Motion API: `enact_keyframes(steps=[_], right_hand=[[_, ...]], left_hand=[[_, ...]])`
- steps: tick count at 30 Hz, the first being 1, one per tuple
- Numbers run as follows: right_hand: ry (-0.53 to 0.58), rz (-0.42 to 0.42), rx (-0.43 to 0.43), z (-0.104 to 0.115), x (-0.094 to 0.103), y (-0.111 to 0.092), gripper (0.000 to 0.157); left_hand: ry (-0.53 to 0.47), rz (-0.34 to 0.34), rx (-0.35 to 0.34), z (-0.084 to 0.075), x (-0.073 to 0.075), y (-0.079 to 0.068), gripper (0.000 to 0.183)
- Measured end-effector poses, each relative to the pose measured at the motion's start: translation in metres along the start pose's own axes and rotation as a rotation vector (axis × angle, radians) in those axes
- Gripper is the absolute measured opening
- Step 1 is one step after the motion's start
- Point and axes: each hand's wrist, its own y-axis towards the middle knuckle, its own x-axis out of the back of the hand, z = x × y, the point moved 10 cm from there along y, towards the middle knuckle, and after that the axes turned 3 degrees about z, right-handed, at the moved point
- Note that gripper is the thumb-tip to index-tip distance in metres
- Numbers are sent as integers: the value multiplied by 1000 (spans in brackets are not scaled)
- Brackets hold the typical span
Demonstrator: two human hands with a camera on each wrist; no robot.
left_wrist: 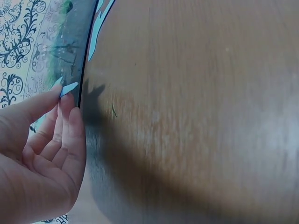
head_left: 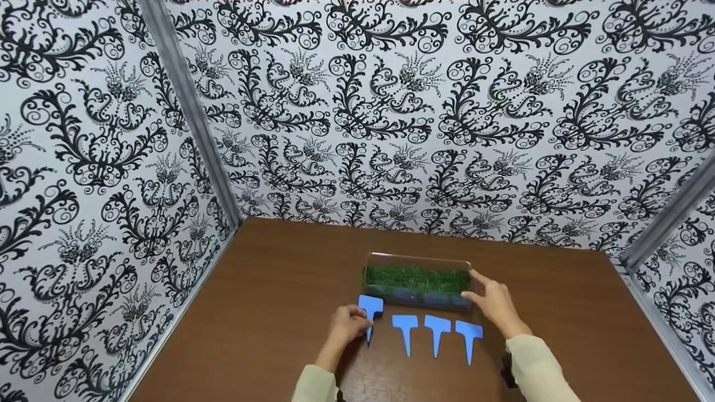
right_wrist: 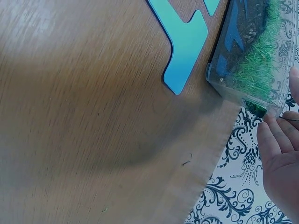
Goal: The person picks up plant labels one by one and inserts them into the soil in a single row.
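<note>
Blue tag [head_left: 371, 304] is pinched in the left hand [head_left: 348, 322]. Past that pinch, the right wrist view shows dark bits [right_wrist: 250, 35] under the grass [right_wrist: 256, 70] in the clear box [head_left: 441, 300]; the head view doesn't. Left fingers [left_wrist: 74, 140] bend; the right hand [head_left: 495, 301] grips the box's end.

Head view looks forward and down on the clear box [head_left: 414, 298]; both wrist views, closer, share its front edge.
</note>
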Motion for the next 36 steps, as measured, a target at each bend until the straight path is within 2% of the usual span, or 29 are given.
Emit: enact_keyframes(steps=[4, 9, 23, 32, 36], right_hand=[[-1, -3, 1, -1, 0, 0, 63], [-9, -3, 2, -1, 1, 1, 64], [-2, -7, 7, -3, 0, 2, 64], [23, -1, 4, -3, -1, 2, 64], [21, -2, 0, -4, -1, 1, 65]], left_hand=[[-26, -2, -18, 0, 1, 0, 11], [-47, -11, -78, -7, 1, 0, 12], [-45, -42, -176, -25, 1, 0, 12], [-70, -28, -204, -34, -4, 1, 12], [-43, -42, -217, -36, -5, 3, 12]])
